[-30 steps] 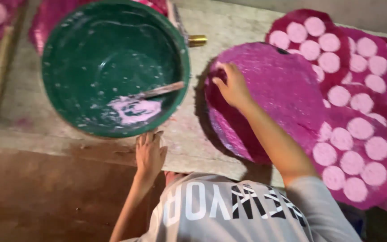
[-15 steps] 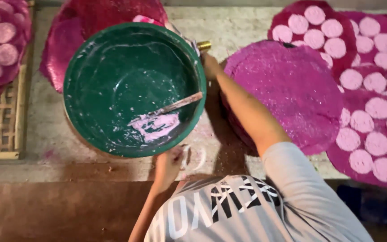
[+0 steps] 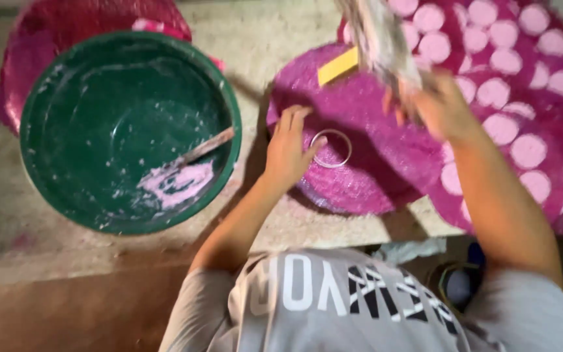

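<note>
My left hand (image 3: 288,146) lies flat on a round purple mat (image 3: 373,176), its thumb touching a small clear ring mould (image 3: 332,148) that sits on the mat. My right hand (image 3: 438,107) is raised over the mat's far right side, shut on a blurred greyish brush-like tool (image 3: 379,39) with a yellow part (image 3: 338,65). A large green bowl (image 3: 73,85) stands to the left, holding a little pink batter (image 3: 177,182) and a stick-like spatula (image 3: 206,146).
Purple mats covered with several pale pink discs (image 3: 529,98) lie at the right. Another purple mat (image 3: 53,26) shows behind the bowl. All rest on a concrete slab (image 3: 262,32) with a brown floor below. A small container (image 3: 457,283) sits by my right side.
My left hand moved from the slab's front edge onto the purple mat beside the ring. My right hand came back from behind the bowl, now raised and holding the tool.
</note>
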